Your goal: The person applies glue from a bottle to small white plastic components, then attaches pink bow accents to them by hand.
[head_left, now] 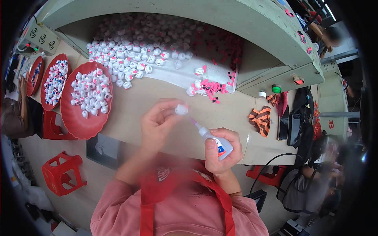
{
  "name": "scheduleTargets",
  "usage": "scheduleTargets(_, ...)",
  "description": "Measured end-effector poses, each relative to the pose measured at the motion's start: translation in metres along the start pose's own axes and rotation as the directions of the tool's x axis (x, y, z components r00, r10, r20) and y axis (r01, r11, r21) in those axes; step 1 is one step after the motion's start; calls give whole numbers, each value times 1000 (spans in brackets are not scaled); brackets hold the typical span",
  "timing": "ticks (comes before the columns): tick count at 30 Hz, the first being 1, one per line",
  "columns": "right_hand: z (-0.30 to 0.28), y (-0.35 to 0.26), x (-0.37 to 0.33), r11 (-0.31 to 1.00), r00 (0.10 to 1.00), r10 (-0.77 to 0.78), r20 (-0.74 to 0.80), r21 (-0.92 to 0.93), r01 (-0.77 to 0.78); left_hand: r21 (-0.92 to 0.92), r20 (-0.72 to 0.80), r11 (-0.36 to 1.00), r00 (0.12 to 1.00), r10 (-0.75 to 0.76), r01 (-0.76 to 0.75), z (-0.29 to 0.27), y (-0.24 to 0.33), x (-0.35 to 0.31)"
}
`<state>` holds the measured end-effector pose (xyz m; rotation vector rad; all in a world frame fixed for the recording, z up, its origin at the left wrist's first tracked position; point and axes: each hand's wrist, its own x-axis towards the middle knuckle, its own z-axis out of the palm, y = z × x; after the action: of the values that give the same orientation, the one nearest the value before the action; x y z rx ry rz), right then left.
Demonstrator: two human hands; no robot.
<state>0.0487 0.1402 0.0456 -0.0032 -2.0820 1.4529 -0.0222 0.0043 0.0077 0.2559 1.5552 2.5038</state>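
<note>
Fingers (165,104) of the left hand (154,125) pinch a small white ball (181,109) touched with pink, holding it up over the middle of the desk (151,91), while the right hand (225,157) is wrapped round a clear squeeze bottle (221,145), its thumb laid across the label. The bottle tilts up and to the left, and its thin purple nozzle (195,123) points toward the ball, near it but apart. Toward the desk's back edge a big heap of white balls (128,59) spreads over a white sheet (175,76) and runs back under a pale green cabinet (189,8); at the sheet's front right corner lies a loose cluster of pink pieces (212,86), with a few white balls beside it. Along the desk's left end stand three red scalloped trays; the nearest tray (76,122) carries more white balls, and the next one (63,104) a mix of white, pink and dark bits. By the right end lie a striped orange and brown cloth (260,120) and a black phone (293,129). Below the left end, on the floor (92,188), are a red stool (59,172) and a grey bin (114,147).
</note>
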Motion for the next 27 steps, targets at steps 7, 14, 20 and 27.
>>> scheduleTargets(7, -1, 4, 3, 998, 999, -35, 23, -43, 36, -41, 12, 998, 999, -42, 42, 0, 1, -2)
scheduleTargets(14, 0, 2, 7, 998, 996, -67, 52, -15, 68, -40, 25, 999, 999, -33, 34, 3, 2, 0)
scheduleTargets(20, -5, 0, 11, 998, 994, -44, 101, -40, 48, -62, 41, 995, 996, -81, 84, -3, 1, 2)
scheduleTargets(27, -6, 6, 6, 999, 999, -32, 5, -5, 32, -210, 83, 944, 966, -244, 256, -6, -1, 7)
